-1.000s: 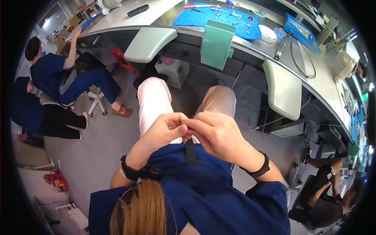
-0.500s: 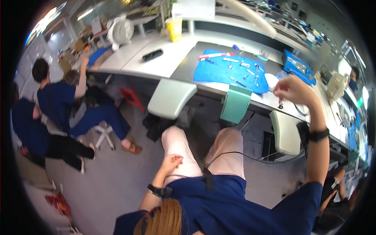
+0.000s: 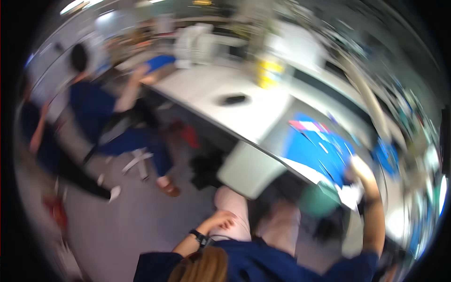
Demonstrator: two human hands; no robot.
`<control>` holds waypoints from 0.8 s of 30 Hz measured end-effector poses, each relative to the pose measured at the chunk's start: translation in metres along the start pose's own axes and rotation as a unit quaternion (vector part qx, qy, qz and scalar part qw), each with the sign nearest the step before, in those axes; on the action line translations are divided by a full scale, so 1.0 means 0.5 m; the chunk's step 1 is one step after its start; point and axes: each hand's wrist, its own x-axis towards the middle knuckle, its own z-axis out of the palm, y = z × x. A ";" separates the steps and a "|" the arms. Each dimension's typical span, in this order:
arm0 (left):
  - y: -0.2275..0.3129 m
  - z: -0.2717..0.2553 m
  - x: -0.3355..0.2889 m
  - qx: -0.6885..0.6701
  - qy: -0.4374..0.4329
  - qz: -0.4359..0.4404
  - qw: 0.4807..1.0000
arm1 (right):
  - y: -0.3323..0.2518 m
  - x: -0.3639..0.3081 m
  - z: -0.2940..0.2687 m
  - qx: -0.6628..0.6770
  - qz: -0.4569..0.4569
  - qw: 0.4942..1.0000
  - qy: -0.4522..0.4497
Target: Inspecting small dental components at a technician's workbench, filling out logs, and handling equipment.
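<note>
My left fingers (image 3: pixel 227 219) lie loose by my thigh (image 3: pixel 232 202), but a hasty sweep of my right fingers (image 3: pixel 357 165) (grip too blurred to tell) could knock slim tools (image 3: pixel 324 147) off the blue mat (image 3: pixel 298 151) near the table's (image 3: pixel 218 80) front edge.

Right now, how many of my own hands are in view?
2: your left hand at your left thigh, your right hand, blurred, by the blue cloth on the bench.
</note>
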 end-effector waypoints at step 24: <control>-0.062 0.010 -0.045 -0.013 0.093 0.035 0.995 | -0.389 -0.301 0.005 0.227 -0.384 0.742 -0.500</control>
